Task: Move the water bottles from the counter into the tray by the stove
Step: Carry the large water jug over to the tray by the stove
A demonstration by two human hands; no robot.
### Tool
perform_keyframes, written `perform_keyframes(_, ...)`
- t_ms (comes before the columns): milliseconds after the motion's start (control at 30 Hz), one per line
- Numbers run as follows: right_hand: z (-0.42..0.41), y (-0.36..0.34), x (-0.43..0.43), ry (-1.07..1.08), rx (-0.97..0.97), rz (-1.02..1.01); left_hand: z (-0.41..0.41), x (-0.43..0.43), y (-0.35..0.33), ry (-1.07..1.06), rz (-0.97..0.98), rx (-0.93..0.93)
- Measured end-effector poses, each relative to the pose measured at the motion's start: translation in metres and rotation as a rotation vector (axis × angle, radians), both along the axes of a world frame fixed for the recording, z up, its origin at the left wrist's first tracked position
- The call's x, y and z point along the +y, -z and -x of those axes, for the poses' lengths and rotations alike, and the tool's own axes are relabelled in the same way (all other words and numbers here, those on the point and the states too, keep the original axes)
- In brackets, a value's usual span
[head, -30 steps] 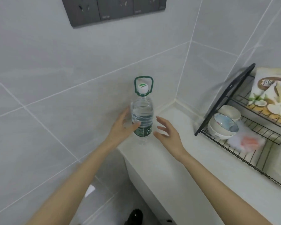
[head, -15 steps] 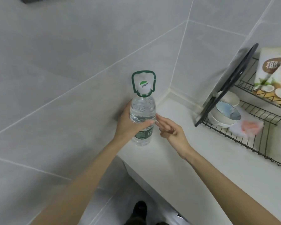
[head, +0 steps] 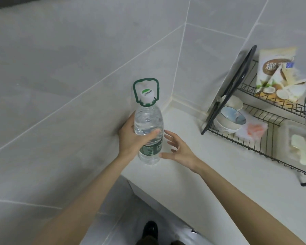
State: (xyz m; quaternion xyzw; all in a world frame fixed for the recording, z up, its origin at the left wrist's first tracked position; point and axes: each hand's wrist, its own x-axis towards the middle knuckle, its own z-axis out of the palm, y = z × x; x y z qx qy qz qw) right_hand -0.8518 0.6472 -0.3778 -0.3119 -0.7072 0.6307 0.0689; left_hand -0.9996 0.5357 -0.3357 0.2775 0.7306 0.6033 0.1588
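A large clear water bottle (head: 148,121) with a white cap, a green carry handle and a green label stands upright at the left end of the white counter (head: 210,174), close to the tiled wall. My left hand (head: 131,140) grips the bottle's body, thumb across the front. My right hand (head: 178,149) hovers just to the right of the bottle, fingers spread and relaxed, holding nothing. No tray or stove is in view.
A black wire dish rack (head: 254,135) stands at the right of the counter, holding stacked bowls (head: 230,119), a snack bag (head: 277,75) and a plastic container (head: 300,145). Grey tiled walls meet in the corner behind the bottle. Floor and a shoe show below.
My left hand has closed round the bottle over the last second. My right hand, which touched the bottle half a second ago, has drawn slightly away and spread its fingers.
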Motion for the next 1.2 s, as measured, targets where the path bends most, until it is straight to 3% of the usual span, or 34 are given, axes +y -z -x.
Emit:
perform_keyframes(267,-0.026,-0.004,-0.008,-0.006,-0.002,0.065,-0.025,0.010,-0.004,0.072,-0.054,-0.291)
perform_keyframes(733,-0.155,-0.039,-0.020,0.409,0.000,-0.115,-0.129,0.077,-0.038,0.514,0.019,-0.378)
perform_keyframes(1200,-0.399,-0.066,-0.072,0.929,0.035,-0.220,-0.388,0.105,-0.078,1.094,0.041,-0.360)
